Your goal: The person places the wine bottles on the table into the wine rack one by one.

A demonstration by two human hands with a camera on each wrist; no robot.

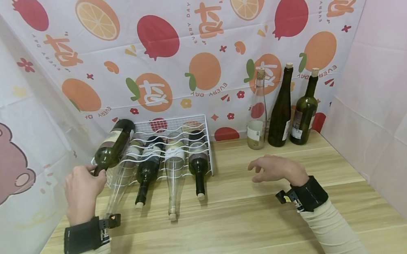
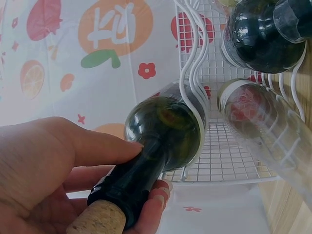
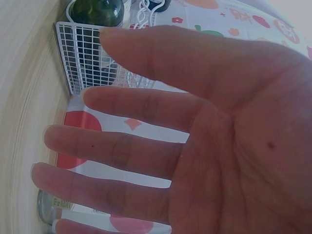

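My left hand (image 1: 84, 191) grips a corked green wine bottle (image 1: 113, 146) by its neck. The bottle slants at the left end of a white wire rack (image 1: 210, 151), its base up and back, neck toward me. In the left wrist view, thumb and fingers wrap the neck just above the cork (image 2: 100, 219), and the bottle's body lies against the wavy rack wires (image 2: 192, 97). Over the table right of the rack, my right hand (image 1: 275, 168) holds nothing; the right wrist view shows its palm (image 3: 253, 146) with the fingers extended and spread.
The rack holds a clear bottle (image 1: 120, 180), a dark bottle (image 1: 148, 169), another clear bottle (image 1: 174, 166) and another dark bottle (image 1: 198, 164), necks forward. At back right stand a clear bottle (image 1: 257, 132), a tall dark bottle (image 1: 281, 115) and a green bottle (image 1: 304, 111). Printed cloth (image 1: 194, 29) surrounds the table.
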